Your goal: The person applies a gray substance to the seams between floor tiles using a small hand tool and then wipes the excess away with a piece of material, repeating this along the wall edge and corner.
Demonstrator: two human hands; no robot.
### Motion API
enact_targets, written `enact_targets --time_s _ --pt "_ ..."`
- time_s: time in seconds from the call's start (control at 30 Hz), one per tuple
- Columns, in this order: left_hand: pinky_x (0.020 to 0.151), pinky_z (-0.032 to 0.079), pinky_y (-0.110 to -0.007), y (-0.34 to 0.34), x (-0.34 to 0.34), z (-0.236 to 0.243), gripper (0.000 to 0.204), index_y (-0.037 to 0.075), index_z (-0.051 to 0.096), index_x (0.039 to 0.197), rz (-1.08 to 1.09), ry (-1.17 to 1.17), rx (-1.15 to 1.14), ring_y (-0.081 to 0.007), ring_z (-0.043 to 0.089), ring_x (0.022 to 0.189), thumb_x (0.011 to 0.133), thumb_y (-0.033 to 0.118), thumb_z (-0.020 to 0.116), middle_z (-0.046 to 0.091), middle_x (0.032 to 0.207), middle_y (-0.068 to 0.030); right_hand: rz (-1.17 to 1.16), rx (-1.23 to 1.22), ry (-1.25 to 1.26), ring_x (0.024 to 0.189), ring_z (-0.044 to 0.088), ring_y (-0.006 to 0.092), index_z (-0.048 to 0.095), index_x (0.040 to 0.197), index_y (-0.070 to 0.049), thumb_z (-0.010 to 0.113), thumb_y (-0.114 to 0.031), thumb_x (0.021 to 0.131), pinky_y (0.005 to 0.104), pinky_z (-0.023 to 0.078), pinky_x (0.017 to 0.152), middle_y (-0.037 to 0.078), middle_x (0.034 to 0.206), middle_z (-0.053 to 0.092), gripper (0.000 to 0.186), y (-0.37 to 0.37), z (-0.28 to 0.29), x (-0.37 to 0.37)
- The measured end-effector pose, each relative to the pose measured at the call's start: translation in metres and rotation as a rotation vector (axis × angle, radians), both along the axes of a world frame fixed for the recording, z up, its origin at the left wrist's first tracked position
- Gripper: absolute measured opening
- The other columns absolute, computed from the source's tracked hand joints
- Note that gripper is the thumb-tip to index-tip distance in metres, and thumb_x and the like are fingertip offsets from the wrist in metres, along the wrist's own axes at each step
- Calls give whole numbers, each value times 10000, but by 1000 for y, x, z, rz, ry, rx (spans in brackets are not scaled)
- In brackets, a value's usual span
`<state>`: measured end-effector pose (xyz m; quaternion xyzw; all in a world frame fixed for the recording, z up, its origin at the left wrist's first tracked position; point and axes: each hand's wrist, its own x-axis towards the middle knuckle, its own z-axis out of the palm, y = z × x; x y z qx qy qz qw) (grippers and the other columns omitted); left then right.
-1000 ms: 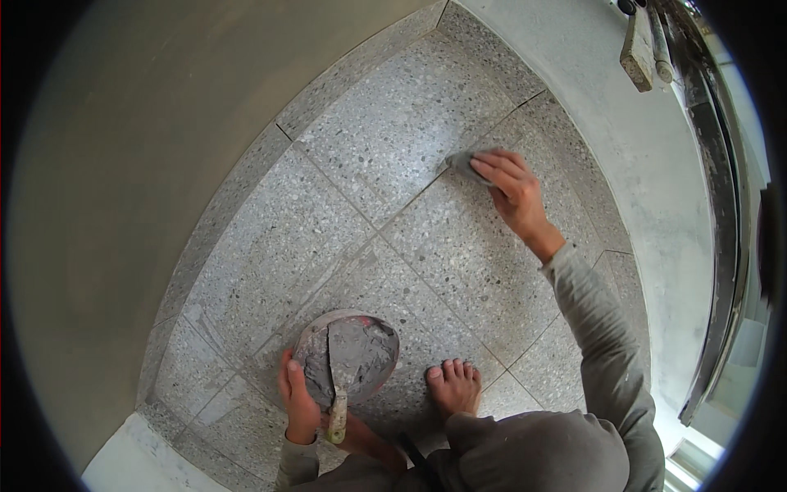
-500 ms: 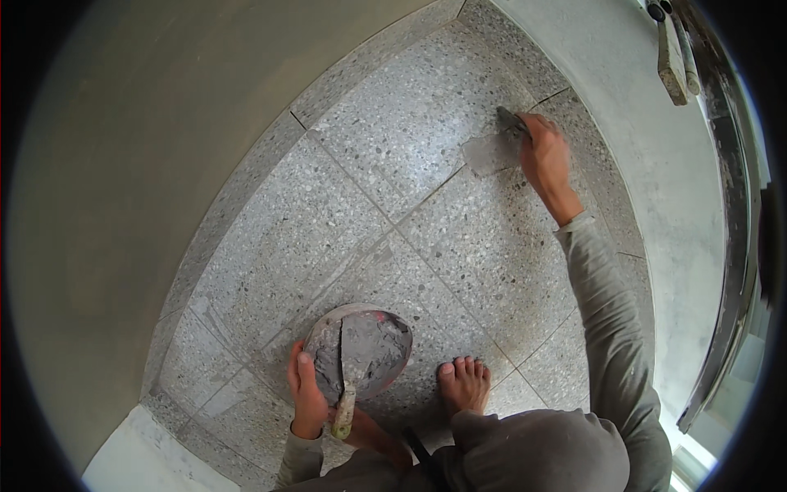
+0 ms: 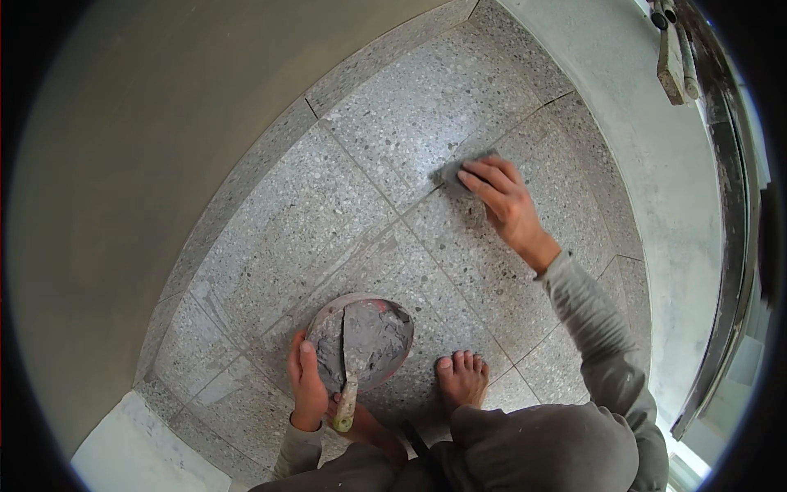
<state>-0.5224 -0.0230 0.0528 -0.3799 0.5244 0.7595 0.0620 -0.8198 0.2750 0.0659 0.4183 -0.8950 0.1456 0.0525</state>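
Note:
My right hand (image 3: 510,205) grips a flat grey spreader (image 3: 449,174), pressed to the floor over a joint between speckled tiles. Its fingers cover part of the spreader. Low in the view, my left hand (image 3: 308,385) holds the left side of a round bowl (image 3: 326,310), thumb up by the rim. Thick grey grout (image 3: 384,334) fills much of the bowl. A putty knife (image 3: 348,402) rests in it, blade in the grout and its worn, light handle over the near rim.
Speckled tiles (image 3: 279,238) with straight joints cover the floor, and matching skirting (image 3: 246,176) runs along the wall. My bare right foot (image 3: 463,377) stands beside the bowl. At the upper right, long tools (image 3: 672,70) lie near a dark frame (image 3: 728,180).
My right hand and the spreader have moved toward me and left along the joint, away from the far skirting. My left hand still holds the bowl in nearly the same place.

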Motion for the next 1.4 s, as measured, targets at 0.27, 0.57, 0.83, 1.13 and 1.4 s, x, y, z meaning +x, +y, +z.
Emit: enact_targets --time_s 0.27,0.57,0.83,1.13,1.4 --pt "1006 425 -331 -11 8 -5 515 -37 535 1333 -61 -16 -82 -200 549 1142 1095 411 440 610 1238 -131 101 221 -210 1260 578 295 655 1328 -60 694 59 754 483 464 1137 81 1389 621 587 42 22 6" --pt "1013 434 -335 -6 3 -3 550 -49 513 1367 4 8 28 -206 554 1161 1096 424 435 601 1273 -141 -471 391 181 917 596 276 623 1221 44 580 5 893 380 571 752 142 1134 639 333 -16 -9 -11" --pt "1015 436 -339 -4 11 -6 564 -58 497 1390 74 -31 13 -216 553 1170 1095 419 434 587 1301 -148 -133 158 -250 1005 595 282 637 1251 19 613 1 827 358 542 861 110 1121 640 425 -74 10 97" --pt "1012 417 -337 -3 13 6 540 -51 525 1335 61 -44 37 -204 550 1141 1095 425 435 604 1236 -139 149 177 -111 1259 504 315 587 1378 -23 589 -37 882 401 464 1072 124 1375 533 496 -22 1 18" --pt "988 421 -340 -3 15 2 508 -25 540 1306 -28 -13 -79 -199 542 1122 1096 426 434 603 1221 -121 -128 119 -201 1126 571 332 567 1372 13 572 52 884 425 495 992 164 1250 608 490 15 22 31"
